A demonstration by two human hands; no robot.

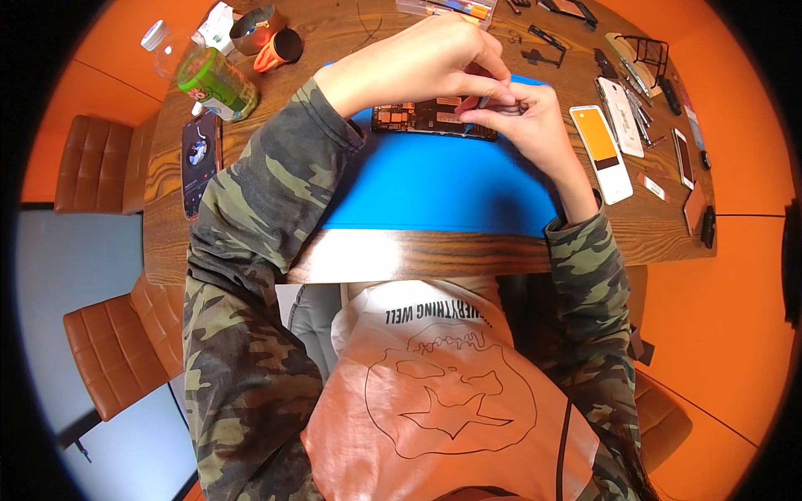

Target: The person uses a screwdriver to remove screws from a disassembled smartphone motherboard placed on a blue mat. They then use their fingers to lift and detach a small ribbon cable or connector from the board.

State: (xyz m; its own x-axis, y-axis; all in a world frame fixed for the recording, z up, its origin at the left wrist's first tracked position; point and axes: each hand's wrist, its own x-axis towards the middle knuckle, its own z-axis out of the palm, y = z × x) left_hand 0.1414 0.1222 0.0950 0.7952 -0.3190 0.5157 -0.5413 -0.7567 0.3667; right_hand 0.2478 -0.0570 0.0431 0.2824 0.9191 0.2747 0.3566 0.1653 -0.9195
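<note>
An opened smartphone [405, 119] with bare circuit boards lies on a blue mat [434, 196] in front of me. Over its right end, my left hand [447, 67] reaches across with thumb and fingers pinched together. My right hand [535, 117] meets it there, its thumb and fingers closed low over the phone's inside. A thin, small piece shows between the fingertips, too covered to name. Which of the two hands grips it is partly hidden by the fingers.
Left on the wooden table [167, 242] are a green-labelled bottle [219, 83], a dark phone [201, 159] and an orange cable [269, 57]. At right lie a white phone [603, 159], a white phone shell [620, 117] and several slim tools [642, 117]. A clear case [451, 8] stands at the back.
</note>
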